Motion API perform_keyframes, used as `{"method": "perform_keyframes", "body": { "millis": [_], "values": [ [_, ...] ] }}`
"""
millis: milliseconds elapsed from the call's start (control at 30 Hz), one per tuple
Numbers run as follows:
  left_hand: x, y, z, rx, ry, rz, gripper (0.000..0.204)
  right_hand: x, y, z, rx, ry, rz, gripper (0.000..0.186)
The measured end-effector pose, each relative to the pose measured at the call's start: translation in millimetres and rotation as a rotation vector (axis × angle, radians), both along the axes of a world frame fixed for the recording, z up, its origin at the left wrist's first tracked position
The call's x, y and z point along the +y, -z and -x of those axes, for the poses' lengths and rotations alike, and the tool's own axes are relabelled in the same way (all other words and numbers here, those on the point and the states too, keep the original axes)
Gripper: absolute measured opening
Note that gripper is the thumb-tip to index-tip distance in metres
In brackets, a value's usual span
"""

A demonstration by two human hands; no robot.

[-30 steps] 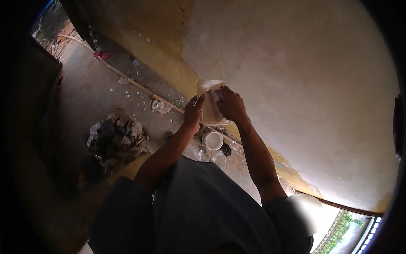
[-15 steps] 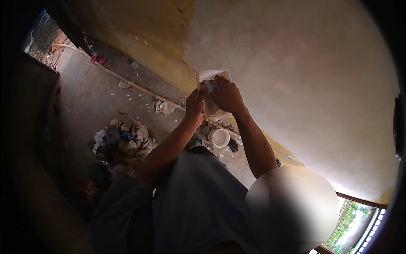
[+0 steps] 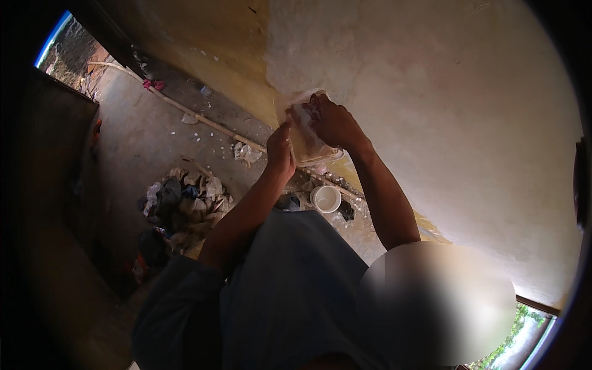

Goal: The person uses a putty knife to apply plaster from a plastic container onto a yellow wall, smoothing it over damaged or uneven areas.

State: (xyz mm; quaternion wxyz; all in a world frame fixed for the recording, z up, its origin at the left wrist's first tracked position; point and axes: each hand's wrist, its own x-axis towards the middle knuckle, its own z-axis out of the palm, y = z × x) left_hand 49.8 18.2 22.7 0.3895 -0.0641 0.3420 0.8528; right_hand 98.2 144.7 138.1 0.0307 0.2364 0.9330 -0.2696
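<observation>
A see-through plastic tub or bag (image 3: 306, 147), smeared with white paste, is held up in front of the wall. My left hand (image 3: 281, 152) grips its left side, thumb pointing upward. My right hand (image 3: 337, 125) reaches over its top, with fingers bent inward and white residue around them. Whatever those fingers hold is hidden. Behind both hands, the wall (image 3: 425, 123) is coated pale on the right, while a bare yellow strip (image 3: 203, 31) runs along the left.
A white bucket (image 3: 326, 198) stands on the floor below my hands. Along the wall's foot lies a long bamboo pole (image 3: 203, 118). Crumpled bags and rags (image 3: 185, 200) are heaped to the left, and a pink cloth (image 3: 154, 84) lies by the pole. White spots dot the floor.
The smeared plastic has turned and looks wider between my hands. My right hand has moved slightly up and away from my left. The whole view has shifted a little.
</observation>
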Motion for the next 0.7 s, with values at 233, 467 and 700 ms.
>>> {"method": "perform_keyframes", "body": {
  "millis": [233, 467, 700],
  "values": [
    [12.9, 6.3, -4.9, -0.053, -0.058, -0.064, 0.050, 5.8, -8.0, -8.1, 0.164, -0.031, -0.170, 0.048],
    [20.0, 8.6, 9.4, 0.000, 0.047, -0.065, 0.056, 19.5, -2.6, -10.2, 0.197, 0.144, -0.148, 0.048],
    [23.2, 0.1, 35.8, -0.016, 0.183, -0.116, 0.047, 11.3, 0.0, -3.8, 0.287, 0.308, -0.191, 0.046]
  ]
}}
